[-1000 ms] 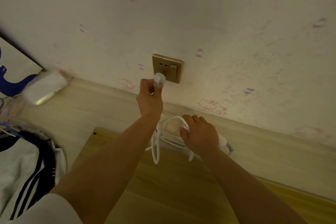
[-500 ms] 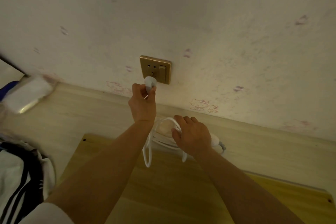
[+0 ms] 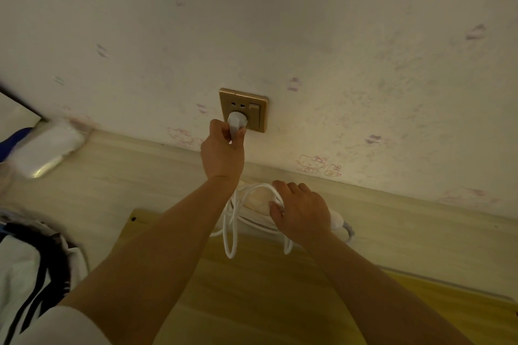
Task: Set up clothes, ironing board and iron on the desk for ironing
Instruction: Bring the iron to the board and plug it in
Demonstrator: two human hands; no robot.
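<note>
My left hand point(image 3: 222, 152) pinches a white plug point(image 3: 236, 122) and holds it against the lower holes of a gold wall socket point(image 3: 253, 115). My right hand point(image 3: 304, 211) grips the white iron point(image 3: 258, 202), which sits at the far end of the yellow ironing board point(image 3: 252, 288). The iron's white cord point(image 3: 232, 230) hangs in loops in front of it. A white garment with black stripes point(image 3: 33, 274) lies at the left edge of the desk point(image 3: 112, 176).
A white packet point(image 3: 46, 150) lies on the desk at the far left, near the wall. A socket switch point(image 3: 254, 106) sits on the right of the plate. The wall point(image 3: 364, 64) with pink cartoon prints rises right behind the desk.
My left hand has raised the plug from just below the socket up onto its lower holes. My right hand has stayed on the iron.
</note>
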